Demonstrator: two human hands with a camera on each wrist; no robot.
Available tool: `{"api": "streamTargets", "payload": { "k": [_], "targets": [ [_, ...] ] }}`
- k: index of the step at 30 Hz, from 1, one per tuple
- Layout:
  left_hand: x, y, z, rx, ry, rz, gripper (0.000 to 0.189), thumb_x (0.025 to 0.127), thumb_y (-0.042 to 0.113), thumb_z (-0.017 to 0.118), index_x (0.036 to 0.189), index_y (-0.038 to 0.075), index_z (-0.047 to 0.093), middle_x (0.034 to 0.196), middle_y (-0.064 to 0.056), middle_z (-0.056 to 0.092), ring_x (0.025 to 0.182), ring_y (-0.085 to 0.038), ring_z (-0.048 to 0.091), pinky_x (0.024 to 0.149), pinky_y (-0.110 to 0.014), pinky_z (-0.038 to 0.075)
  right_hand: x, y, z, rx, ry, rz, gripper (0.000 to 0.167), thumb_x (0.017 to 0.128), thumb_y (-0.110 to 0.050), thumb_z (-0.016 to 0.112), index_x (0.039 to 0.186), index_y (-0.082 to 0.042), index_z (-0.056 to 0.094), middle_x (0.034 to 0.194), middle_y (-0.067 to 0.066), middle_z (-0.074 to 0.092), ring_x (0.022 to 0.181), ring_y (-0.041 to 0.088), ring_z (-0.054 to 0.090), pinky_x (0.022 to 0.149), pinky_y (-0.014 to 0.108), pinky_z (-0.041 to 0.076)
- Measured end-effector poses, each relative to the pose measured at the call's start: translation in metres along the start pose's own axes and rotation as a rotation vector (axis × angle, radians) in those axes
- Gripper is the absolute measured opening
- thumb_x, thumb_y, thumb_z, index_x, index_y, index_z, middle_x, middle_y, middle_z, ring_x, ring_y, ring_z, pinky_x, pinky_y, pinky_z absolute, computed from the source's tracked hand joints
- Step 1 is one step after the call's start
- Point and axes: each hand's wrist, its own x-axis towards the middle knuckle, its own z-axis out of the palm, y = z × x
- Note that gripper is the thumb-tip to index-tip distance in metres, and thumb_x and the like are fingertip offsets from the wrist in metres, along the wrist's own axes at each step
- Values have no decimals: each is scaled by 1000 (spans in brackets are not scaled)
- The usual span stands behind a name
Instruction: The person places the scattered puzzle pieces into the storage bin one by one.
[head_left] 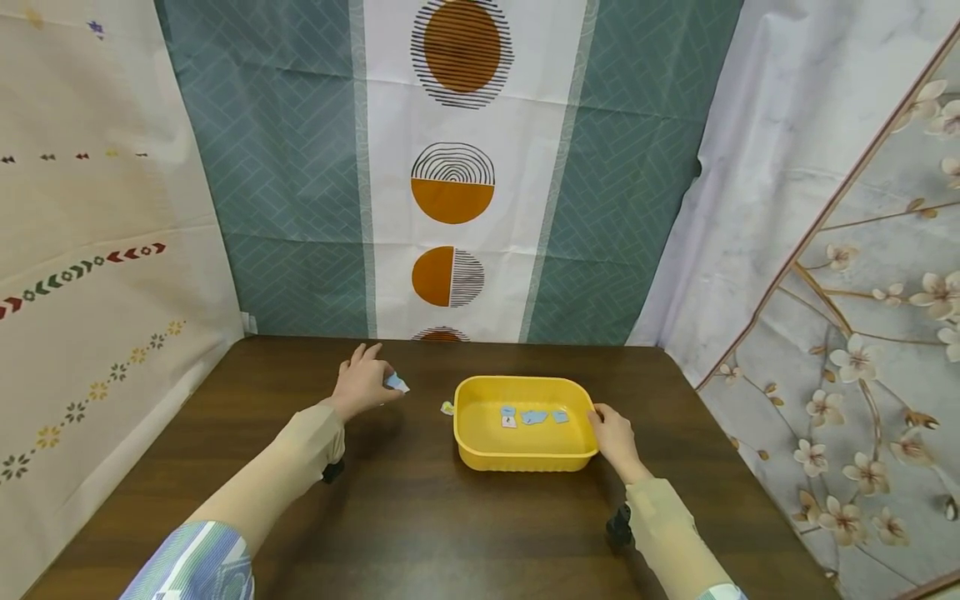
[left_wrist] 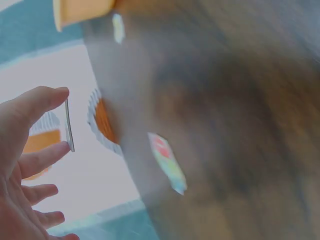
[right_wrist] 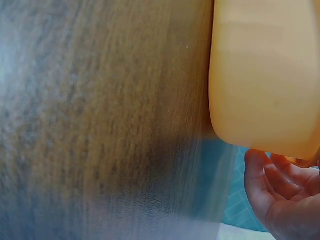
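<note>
My left hand [head_left: 363, 383] is raised over the left part of the table and pinches a small flat light-blue piece [head_left: 396, 382] between thumb and index finger. In the left wrist view the piece [left_wrist: 69, 125] appears edge-on as a thin line, with the other fingers spread. My right hand [head_left: 617, 442] grips the right end of a yellow plastic basin [head_left: 525, 462], thumb against its outer wall in the right wrist view. Inside the basin lie several small flat pieces, among them a light-blue one [head_left: 534, 417] and a pinkish-white one [head_left: 509, 422].
A small yellow-green piece [head_left: 447, 408] lies just left of the basin. Another coloured piece [left_wrist: 167, 164] rests on the brown wooden table [head_left: 450, 533], seen in the left wrist view. Patterned curtains [head_left: 645, 167] hang behind and on both sides.
</note>
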Motion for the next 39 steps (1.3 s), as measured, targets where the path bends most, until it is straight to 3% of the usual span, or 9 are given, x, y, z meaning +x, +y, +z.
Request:
{"api": "streamTargets", "payload": {
  "k": [9, 20, 39],
  "targets": [
    [21, 50, 0, -2, -4, 76, 39, 78, 35, 80, 103, 5, 75, 153, -25, 34, 143, -53, 21, 107, -71, 26, 0, 0, 0, 19, 4, 3, 40, 104, -17, 44, 131, 12, 52, 123, 30, 61, 94, 35, 65, 83, 48, 54],
    [38, 102, 11, -3, -74, 128, 40, 80, 35, 81, 111, 10, 74, 157, -17, 32, 147, -46, 17, 111, -67, 24, 0, 2, 0, 17, 19, -4, 39, 103, -16, 45, 129, 11, 54, 120, 29, 63, 91, 33, 65, 79, 45, 55],
    [50, 124, 55, 27, -196, 145, 44, 78, 35, 83, 116, 16, 73, 158, -16, 31, 149, -44, 14, 112, -65, 25, 3, 5, 2, 26, 20, -10, 39, 103, -16, 45, 128, 12, 54, 121, 31, 62, 95, 37, 65, 82, 49, 54]
  ]
}}
